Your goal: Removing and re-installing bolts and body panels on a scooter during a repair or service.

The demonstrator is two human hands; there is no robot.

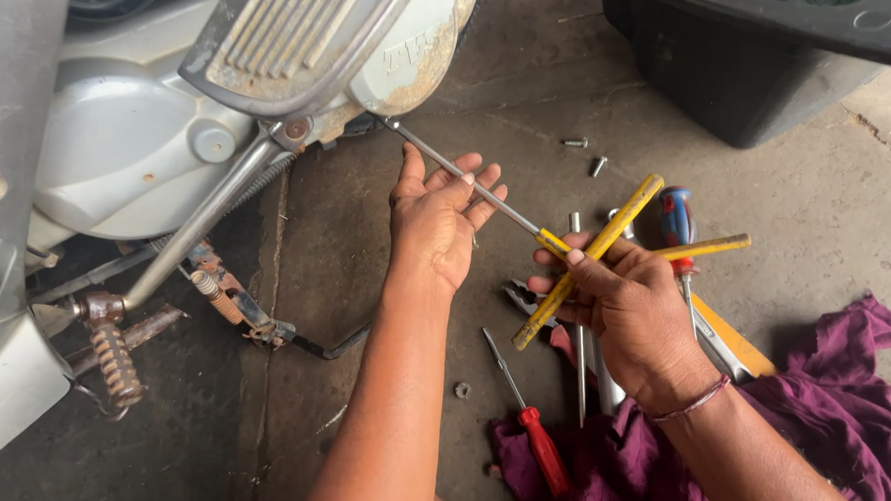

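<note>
Purple cloth [839, 418] nearest. Right hand [628, 309] fingers clamp yellow screwdriver handles [590, 259]; left hand [437, 220] fingers spread under the shaft [469, 176], tip at engine cover [414, 49]. Stiff, light, probably slick; grip handle.

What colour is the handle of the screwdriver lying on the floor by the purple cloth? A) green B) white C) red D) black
C: the screwdriver lying on the floor, its handle end against the purple cloth, has a bright red handle, just below the person's right hand.
</note>
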